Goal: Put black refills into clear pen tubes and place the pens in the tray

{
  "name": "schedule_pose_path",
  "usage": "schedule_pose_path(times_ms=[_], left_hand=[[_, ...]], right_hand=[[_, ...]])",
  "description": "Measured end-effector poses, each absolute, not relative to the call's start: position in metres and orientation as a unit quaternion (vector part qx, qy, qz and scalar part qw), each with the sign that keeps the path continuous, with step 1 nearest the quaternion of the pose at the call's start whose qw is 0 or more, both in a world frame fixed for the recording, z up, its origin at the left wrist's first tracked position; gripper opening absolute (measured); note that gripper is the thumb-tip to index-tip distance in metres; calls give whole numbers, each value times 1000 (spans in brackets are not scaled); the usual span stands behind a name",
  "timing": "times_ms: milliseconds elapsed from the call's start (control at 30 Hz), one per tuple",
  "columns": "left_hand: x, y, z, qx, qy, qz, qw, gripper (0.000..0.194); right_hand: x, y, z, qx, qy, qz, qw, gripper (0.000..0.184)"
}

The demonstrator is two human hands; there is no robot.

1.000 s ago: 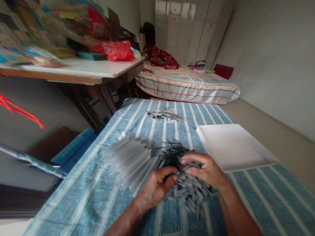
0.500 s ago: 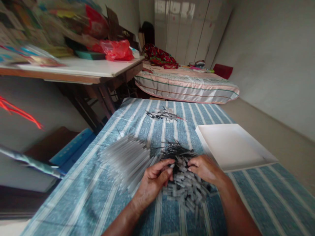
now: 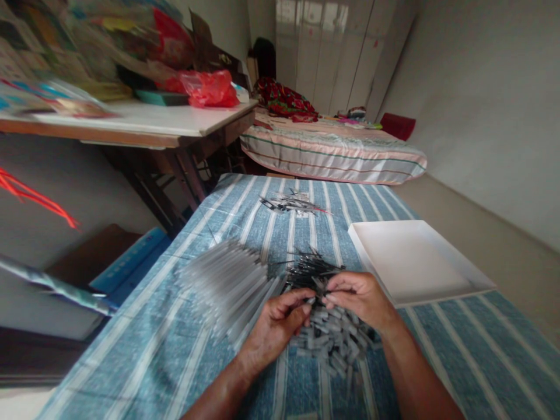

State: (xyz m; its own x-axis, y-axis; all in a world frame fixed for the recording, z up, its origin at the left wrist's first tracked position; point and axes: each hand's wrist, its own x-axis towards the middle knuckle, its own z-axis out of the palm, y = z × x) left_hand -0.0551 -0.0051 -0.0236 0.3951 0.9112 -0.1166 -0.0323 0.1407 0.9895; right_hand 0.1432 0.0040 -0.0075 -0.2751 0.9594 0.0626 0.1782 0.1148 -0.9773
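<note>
My left hand (image 3: 280, 324) is closed in a pinch; a small pale tip shows at its fingertips, but the fingers hide most of the piece. Close to it, almost fingertip to fingertip, my right hand (image 3: 361, 296) pinches something small and dark that I cannot make out. Below both hands spreads a heap of short grey translucent pen caps (image 3: 339, 335). Just behind them lies a bunch of thin black sticks (image 3: 312, 265), which look like pen refills. To the left, a row of long frosted pen barrels (image 3: 231, 280) lies side by side, partly behind my left hand.
An open white box lid (image 3: 420, 262) rests on the right of the striped tablecloth (image 3: 175, 344). Several thin dark pieces (image 3: 293, 203) lie at the far end. Beyond are a bed (image 3: 332, 149) and a cluttered white table (image 3: 175, 122) with a red plastic bag (image 3: 212, 88).
My right hand has moved left from the heap until its fingertips are close to those of my left hand. My left hand has stayed nearly in place.
</note>
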Motion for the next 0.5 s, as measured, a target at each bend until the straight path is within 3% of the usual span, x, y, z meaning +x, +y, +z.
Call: schedule_pose_path(times_ms=[500], left_hand=[[-56,-7,-22,589,392,342,618,30]], right_hand=[[131,4,-8,-450,-675,452,372,5]])
